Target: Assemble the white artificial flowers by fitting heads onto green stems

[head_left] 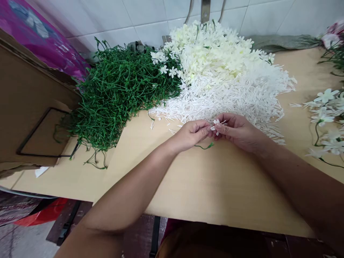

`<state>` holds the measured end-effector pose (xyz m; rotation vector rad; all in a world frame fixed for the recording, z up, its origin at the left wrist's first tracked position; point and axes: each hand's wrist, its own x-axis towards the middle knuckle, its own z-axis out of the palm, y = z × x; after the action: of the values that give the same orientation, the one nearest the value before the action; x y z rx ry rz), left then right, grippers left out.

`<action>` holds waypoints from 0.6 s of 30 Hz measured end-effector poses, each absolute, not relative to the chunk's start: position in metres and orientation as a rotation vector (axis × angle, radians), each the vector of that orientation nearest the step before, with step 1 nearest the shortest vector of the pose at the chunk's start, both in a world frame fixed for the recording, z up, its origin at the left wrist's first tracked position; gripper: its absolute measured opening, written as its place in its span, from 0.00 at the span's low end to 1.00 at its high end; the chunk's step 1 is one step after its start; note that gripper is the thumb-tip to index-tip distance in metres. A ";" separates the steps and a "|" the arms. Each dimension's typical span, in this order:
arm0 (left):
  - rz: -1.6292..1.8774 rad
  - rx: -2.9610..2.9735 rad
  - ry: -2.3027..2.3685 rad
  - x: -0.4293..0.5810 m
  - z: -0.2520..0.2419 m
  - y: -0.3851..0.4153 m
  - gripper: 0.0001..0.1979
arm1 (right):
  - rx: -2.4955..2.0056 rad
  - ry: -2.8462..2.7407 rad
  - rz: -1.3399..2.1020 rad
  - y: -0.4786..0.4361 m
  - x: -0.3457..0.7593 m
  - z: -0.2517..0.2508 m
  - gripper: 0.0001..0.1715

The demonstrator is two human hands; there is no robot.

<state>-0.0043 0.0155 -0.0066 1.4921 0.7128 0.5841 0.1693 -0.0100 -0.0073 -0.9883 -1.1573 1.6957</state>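
Both hands meet over the cardboard work surface (pixel 188 182), in front of the white pile. My left hand (pixel 195 134) is closed, its thumb and forefinger pinching a small white artificial flower (pixel 216 124) at its left side. From the other side, my right hand (pixel 238 132) pinches the same flower, and a thin white piece sticks out by its fingertips. Below my left hand a thin green plastic stem (pixel 205 147) shows; whether it joins the flower is hidden. Just behind the hands spreads a heap of thin white sticks (pixel 215 104).
A tangled pile of green stems (pixel 120 86) lies at left, beside a cardboard box (pixel 32 100). Loose white blossoms (pixel 212 53) are heaped against the tiled wall (pixel 147 14). Assembled white flowers on green stems (pixel 325 116) lie at the right edge.
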 end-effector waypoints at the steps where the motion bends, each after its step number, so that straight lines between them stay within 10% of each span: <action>1: 0.589 1.503 0.714 -0.004 -0.007 0.016 0.22 | -1.001 -1.157 1.674 -0.010 0.169 -0.007 0.19; 18: 0.622 1.398 0.702 -0.010 -0.018 0.021 0.26 | -1.958 -1.958 1.447 -0.033 0.201 0.045 0.23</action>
<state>-0.0102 0.0214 -0.0183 1.3979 0.7021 0.6221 0.2008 -0.0328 0.0445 -1.9581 -1.9581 1.4472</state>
